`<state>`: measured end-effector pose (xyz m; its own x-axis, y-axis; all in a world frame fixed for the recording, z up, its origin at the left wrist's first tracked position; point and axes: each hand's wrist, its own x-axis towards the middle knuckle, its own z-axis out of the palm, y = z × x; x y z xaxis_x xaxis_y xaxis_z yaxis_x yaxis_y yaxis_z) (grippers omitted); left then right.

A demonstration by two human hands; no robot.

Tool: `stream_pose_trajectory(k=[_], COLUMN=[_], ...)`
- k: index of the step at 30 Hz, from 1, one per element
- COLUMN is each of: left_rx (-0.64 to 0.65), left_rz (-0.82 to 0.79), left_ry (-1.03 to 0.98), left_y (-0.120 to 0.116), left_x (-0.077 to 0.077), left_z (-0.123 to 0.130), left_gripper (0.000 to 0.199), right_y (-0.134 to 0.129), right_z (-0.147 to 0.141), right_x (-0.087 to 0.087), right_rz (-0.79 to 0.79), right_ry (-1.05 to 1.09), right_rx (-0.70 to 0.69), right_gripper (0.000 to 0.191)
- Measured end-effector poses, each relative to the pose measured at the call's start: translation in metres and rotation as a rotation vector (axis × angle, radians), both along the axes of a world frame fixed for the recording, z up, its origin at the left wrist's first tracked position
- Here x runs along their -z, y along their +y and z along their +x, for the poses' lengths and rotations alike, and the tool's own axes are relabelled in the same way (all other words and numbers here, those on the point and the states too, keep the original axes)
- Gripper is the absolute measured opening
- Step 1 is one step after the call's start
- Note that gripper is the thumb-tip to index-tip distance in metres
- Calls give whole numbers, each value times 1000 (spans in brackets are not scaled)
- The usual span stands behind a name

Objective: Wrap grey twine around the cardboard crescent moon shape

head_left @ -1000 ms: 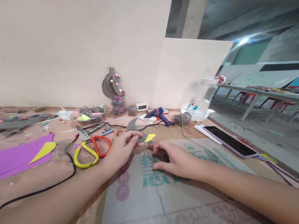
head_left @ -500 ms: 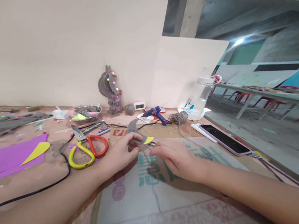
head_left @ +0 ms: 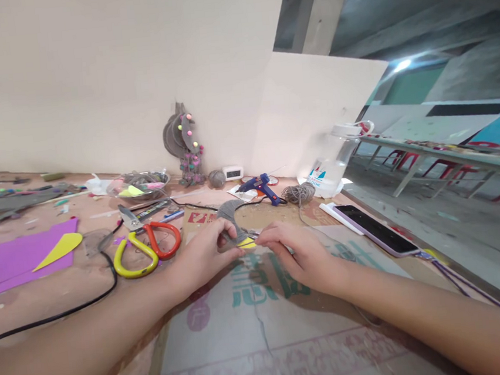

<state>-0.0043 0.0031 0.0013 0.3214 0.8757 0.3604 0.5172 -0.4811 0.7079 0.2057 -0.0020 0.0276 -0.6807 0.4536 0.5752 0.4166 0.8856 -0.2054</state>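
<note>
A curved grey crescent piece (head_left: 230, 214), partly wound with yarn and with a yellow tip (head_left: 247, 242), is held above the printed plastic sheet (head_left: 213, 356). My left hand (head_left: 214, 245) is closed on the crescent, thumb and fingers near its lower end. My right hand (head_left: 292, 247) pinches a strand of grey yarn beside the yellow tip. That yarn appears to trail right toward a loose grey bundle (head_left: 299, 193) at the back.
Scissors (head_left: 138, 256), purple sheets (head_left: 22, 256) and a black cord lie left. Behind are a blue glue gun (head_left: 262, 186), a bowl of scraps (head_left: 137, 186) and a hanging grey ornament (head_left: 184, 146). A bottle (head_left: 331, 159) and phone (head_left: 375, 229) are right.
The crescent has turned a little and shifted slightly right, its yellow tip now lower. The yarn runs across the tip between my hands, and my left fingers are curled more tightly.
</note>
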Motion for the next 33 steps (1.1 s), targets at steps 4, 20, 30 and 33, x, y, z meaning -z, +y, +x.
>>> stream_pose_trajectory(k=[4, 20, 30, 33], left_rx=[39, 27, 40, 62], left_rz=[-8, -112, -134, -147], left_ry=[5, -79, -81, -103], left_y=[-2, -4, -9, -10], left_x=[-2, -6, -13, -9], left_z=[-1, 0, 2, 3], left_gripper=[18, 24, 22, 21], right_y=[0, 21, 29, 29], right_z=[2, 17, 17, 17], right_x=[-5, 12, 16, 16], right_rz=[-14, -113, -238, -252], right_ry=[5, -104, -48, -26], right_rx=[48, 211, 262, 273], right_gripper=[18, 20, 16, 15])
